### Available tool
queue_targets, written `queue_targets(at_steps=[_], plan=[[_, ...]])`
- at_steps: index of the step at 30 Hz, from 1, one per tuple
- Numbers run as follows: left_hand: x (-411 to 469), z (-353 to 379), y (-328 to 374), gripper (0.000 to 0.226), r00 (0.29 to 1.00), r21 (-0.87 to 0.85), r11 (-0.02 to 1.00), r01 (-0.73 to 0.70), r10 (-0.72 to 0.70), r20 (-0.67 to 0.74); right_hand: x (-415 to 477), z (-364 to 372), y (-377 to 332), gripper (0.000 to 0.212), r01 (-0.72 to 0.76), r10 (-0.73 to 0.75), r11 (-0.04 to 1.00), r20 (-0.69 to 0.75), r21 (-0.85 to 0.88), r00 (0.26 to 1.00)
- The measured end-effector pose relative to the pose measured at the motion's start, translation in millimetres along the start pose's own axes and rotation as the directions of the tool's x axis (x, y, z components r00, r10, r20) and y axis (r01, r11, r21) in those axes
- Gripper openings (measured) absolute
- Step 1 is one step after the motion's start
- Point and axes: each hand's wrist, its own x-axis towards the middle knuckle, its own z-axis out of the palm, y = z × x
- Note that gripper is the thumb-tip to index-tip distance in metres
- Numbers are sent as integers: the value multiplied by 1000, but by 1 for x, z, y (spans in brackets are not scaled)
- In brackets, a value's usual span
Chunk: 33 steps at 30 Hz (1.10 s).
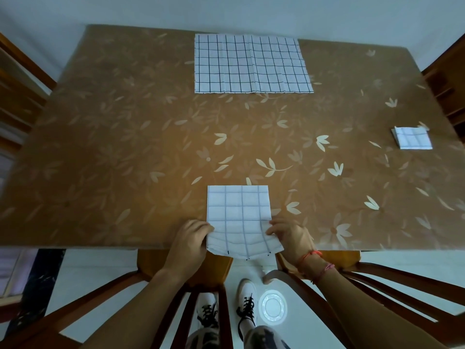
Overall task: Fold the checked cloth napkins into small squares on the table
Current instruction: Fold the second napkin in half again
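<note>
Napkin (239,217), partly folded, overhangs the table (125,147) edge. Left hand (191,240) and right hand (289,235) fingers pinch its near corners.

no text, label, brand, number or sign can be read anywhere here (the napkins carry only plain grid lines, and the tablecloth only a leaf pattern).
</note>
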Motion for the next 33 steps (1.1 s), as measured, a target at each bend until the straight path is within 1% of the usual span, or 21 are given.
queue_targets(at_steps=[2,4,5,6,7,8,9,10,11,12,13,14,15,16,17,18,20,22,25,29,33], plan=[[1,-1,0,30,999,-8,1000,16,-16,-31,6,10,12,32,20,-21,1000,-55,-14,998],[2,0,-2,25,998,-19,999,33,-34,-50,14,26,40,41,82,-81,996,-72,19,994],[2,0,-2,22,997,-25,999,43,-44,-57,16,27,42,45,83,-80,995,-50,55,996],[2,0,-2,20,996,-32,998,51,-53,-65,17,27,40,47,36,-37,995,13,94,999],[3,0,-2,19,995,-36,998,61,-63,-75,15,16,26,43,-38,32,996,78,85,996],[3,0,-2,18,994,-37,997,68,-71,-80,9,4,12,36,-129,119,989,133,67,984],[4,0,-2,18,993,-35,996,77,-80,-82,5,-5,2,27,-191,180,980,156,58,971],[5,0,-3,16,992,-32,996,87,-89,-85,3,-10,-1,26,-254,238,966,227,45,944],[6,0,-4,13,991,-32,994,102,-104,-81,3,-15,-11,21,-228,240,971,295,-73,925],[8,-1,-5,12,990,-33,992,119,-121,-75,-3,-27,-28,16,-332,348,937,349,-107,870],[9,-2,-5,16,988,-36,990,135,-137,-67,-3,-33,-37,25,-360,359,930,386,-72,850],[11,-2,-5,19,987,-37,989,142,-144,-66,4,-32,-38,50,-390,388,918,353,-69,851],[14,-4,-5,18,986,-36,988,149,-151,-69,10,-23,-29,54,-444,422,896,292,11,858],[17,-4,-5,16,985,-34,987,156,-158,-71,16,-12,-17,39,-442,416,888,185,128,890],[20,-4,-5,14,983,-34,986,166,-168,-68,21,-9,-20,24,-395,384,914,114,93,916],[23,-4,-6,13,982,-34,984,174,-176,-66,26,-6,-16,25,-374,367,925,98,64,925],[27,-3,-9,13,980,-26,981,190,-191,-60,33,-3,-16,26,-376,369,924,103,69,924],[30,0,-11,12,976,-24,978,210,-211,-61,37,-3,-20,21,-377,370,919,78,116,926],[35,4,-10,9,967,4,970,242,-240,-86,45,-1,-19,16,-401,395,906,72,133,916],[41,6,-8,24,958,48,959,280,-275,-83,50,5,-13,15,-419,416,903,46,96,908],[43,7,-10,30,970,149,959,240,-231,-76,54,10,-10,18,-424,423,903,27,67,906]])
